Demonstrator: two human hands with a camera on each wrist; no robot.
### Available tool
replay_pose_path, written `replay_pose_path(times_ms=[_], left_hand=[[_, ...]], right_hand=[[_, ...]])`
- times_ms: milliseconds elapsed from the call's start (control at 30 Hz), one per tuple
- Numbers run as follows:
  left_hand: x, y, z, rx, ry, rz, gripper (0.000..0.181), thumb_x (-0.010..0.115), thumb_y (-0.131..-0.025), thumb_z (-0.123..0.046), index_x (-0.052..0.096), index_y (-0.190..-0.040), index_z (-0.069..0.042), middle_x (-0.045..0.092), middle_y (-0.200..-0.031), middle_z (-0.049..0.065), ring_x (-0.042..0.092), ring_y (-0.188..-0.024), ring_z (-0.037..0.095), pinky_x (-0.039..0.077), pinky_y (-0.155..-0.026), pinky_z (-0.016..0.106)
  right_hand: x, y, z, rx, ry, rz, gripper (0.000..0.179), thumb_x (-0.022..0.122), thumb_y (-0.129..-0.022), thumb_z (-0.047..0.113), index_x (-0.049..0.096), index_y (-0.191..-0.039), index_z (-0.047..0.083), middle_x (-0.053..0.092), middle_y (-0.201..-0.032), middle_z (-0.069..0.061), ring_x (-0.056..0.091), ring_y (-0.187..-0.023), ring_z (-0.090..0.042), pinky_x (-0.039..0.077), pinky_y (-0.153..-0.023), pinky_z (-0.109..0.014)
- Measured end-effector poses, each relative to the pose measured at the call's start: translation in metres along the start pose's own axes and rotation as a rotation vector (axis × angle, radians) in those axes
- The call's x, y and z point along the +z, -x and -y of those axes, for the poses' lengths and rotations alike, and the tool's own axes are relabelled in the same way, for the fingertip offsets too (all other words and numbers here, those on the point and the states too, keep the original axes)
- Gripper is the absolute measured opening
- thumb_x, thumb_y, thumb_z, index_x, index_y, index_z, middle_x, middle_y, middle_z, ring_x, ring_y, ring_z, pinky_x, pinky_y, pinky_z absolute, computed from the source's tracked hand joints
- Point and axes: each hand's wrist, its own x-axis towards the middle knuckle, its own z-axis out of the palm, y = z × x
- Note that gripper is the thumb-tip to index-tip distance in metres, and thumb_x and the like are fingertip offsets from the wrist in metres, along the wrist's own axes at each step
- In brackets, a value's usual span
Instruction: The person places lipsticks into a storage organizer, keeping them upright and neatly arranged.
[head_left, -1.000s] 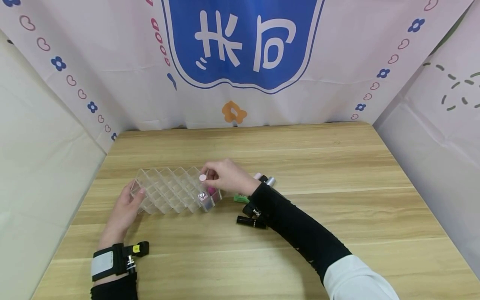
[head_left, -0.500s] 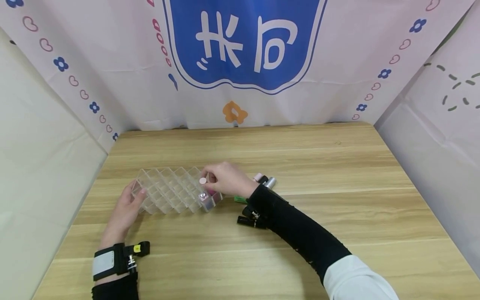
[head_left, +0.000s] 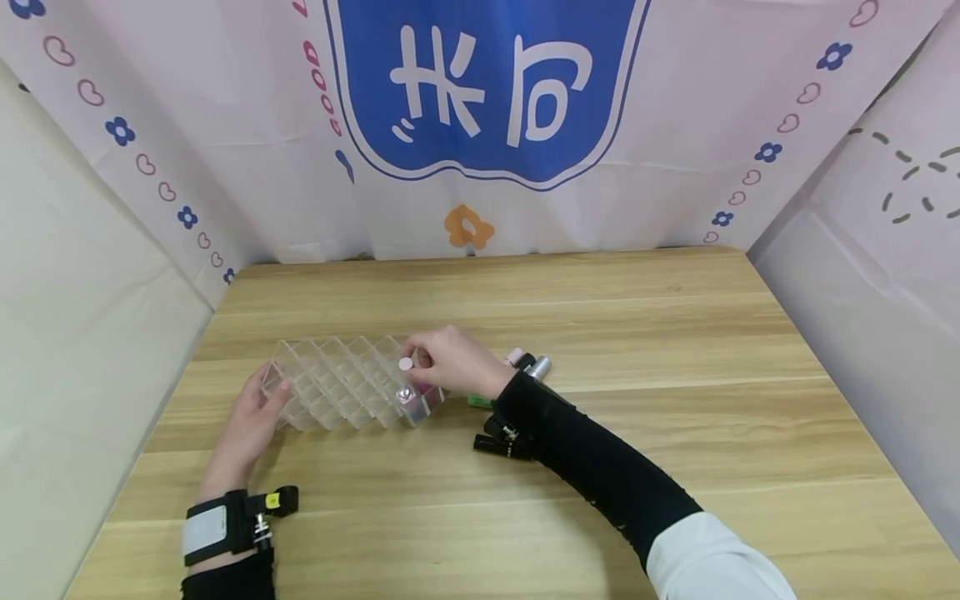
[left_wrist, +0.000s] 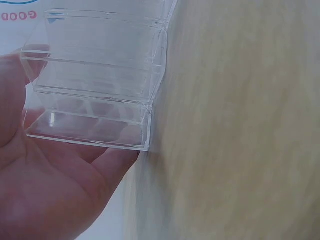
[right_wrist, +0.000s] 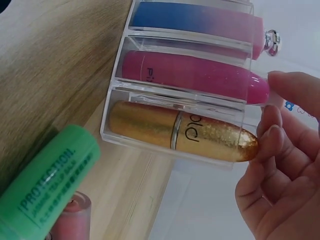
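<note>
A clear lipstick organizer (head_left: 330, 385) with diamond-shaped slots stands on the table. My left hand (head_left: 251, 417) grips its left end, thumb in front and fingers behind; the left wrist view shows the palm against the organizer's end wall (left_wrist: 95, 75). Over its right end, my right hand (head_left: 453, 362) pinches a lipstick (head_left: 406, 364) by its pale round end; its lower part is hidden. The right wrist view shows a blue-and-pink tube (right_wrist: 195, 20), a magenta tube (right_wrist: 195, 75) and a gold lipstick (right_wrist: 150, 127) in slots, with my fingertips close to their tops.
Right of the organizer lie a green lip balm (head_left: 480, 401), a black lipstick tube (head_left: 495, 447), a silver tube (head_left: 539, 368) and a pale-capped tube (head_left: 514, 356), partly behind my right forearm. A pink tube (right_wrist: 75, 220) lies beside the green balm. A printed curtain hangs behind the table.
My right hand has sunk slightly with the pale-ended lipstick, and now covers more of the magenta tube's top. The left hand and the organizer have stayed in place.
</note>
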Motion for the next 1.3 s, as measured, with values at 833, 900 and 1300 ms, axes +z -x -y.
replay_pose_path(times_ms=[833, 900, 1300], left_hand=[[0.0, 0.001, 0.001, 0.011, 0.02, -0.029, 0.073, 0.035, -0.105, -0.045, 0.005, -0.158, -0.006, 0.011, -0.163, 0.026, 0.014, -0.146, 0.054, 0.018, -0.114, 0.072], [0.0, 0.001, 0.001, 0.012, 0.023, -0.029, 0.073, 0.035, -0.105, -0.046, 0.005, -0.158, -0.005, 0.011, -0.162, 0.027, 0.015, -0.146, 0.054, 0.018, -0.114, 0.071], [0.0, 0.002, 0.0, 0.016, 0.035, -0.018, 0.073, 0.035, -0.105, -0.046, 0.005, -0.158, -0.006, 0.01, -0.163, 0.026, 0.015, -0.146, 0.054, 0.018, -0.113, 0.072]], right_hand=[[-0.002, -0.001, -0.001, 0.006, -0.045, -0.031, 0.027, 0.07, -0.092, 0.024, 0.067, -0.116, 0.014, 0.06, -0.071, 0.006, 0.052, -0.059, -0.005, 0.044, -0.053, -0.016], [-0.003, -0.001, -0.001, 0.006, -0.045, -0.035, 0.026, 0.07, -0.091, 0.025, 0.067, -0.115, 0.014, 0.06, -0.071, 0.006, 0.053, -0.06, -0.005, 0.045, -0.054, -0.016], [-0.016, 0.013, -0.014, 0.041, -0.051, -0.061, 0.016, 0.069, -0.092, 0.024, 0.068, -0.105, 0.016, 0.063, -0.077, 0.006, 0.057, -0.069, -0.007, 0.049, -0.062, -0.018]])
